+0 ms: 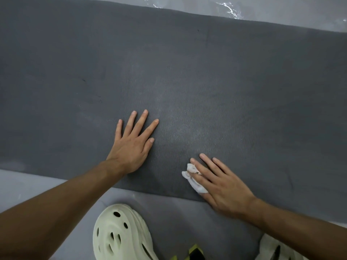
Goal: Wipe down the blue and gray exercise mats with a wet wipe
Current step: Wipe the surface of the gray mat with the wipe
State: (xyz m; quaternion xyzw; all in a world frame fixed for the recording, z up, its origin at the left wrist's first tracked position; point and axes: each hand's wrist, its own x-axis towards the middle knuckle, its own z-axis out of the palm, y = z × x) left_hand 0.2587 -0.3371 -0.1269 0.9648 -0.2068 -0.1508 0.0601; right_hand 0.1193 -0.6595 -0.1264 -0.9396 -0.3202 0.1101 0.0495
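Closest to you, at the bottom, your pale foam shoe [120, 235] with oval holes stands on the grey floor [28, 188]. A second shoe [272, 248] shows only partly at the lower right. Between them is a small yellow and black striped thing [195, 252] (I cannot tell what it is).

Just beyond the shoes runs the near edge of the gray mat [206, 72], which lies flat on the floor and fills most of the view from left to right.

Your right hand [223, 182] rests on the mat close to this near edge. Its fingers are straight and lie on top of the wet wipe [193, 179], pressing it against the mat. The wipe is white and crumpled, and it sticks out on the thumb side of the hand. The thumb is mostly hidden by it.

Your left hand [131, 147] is a little farther in and to the left, palm down on the mat with the fingers spread and straight, holding nothing. The two hands are apart and do not touch each other.

Beyond the hands the mat shows a fine wavy texture, lighter in the middle. Its far edge crosses the top at a slant, and behind it the floor continues, with white marks [229, 8] near the upper right.
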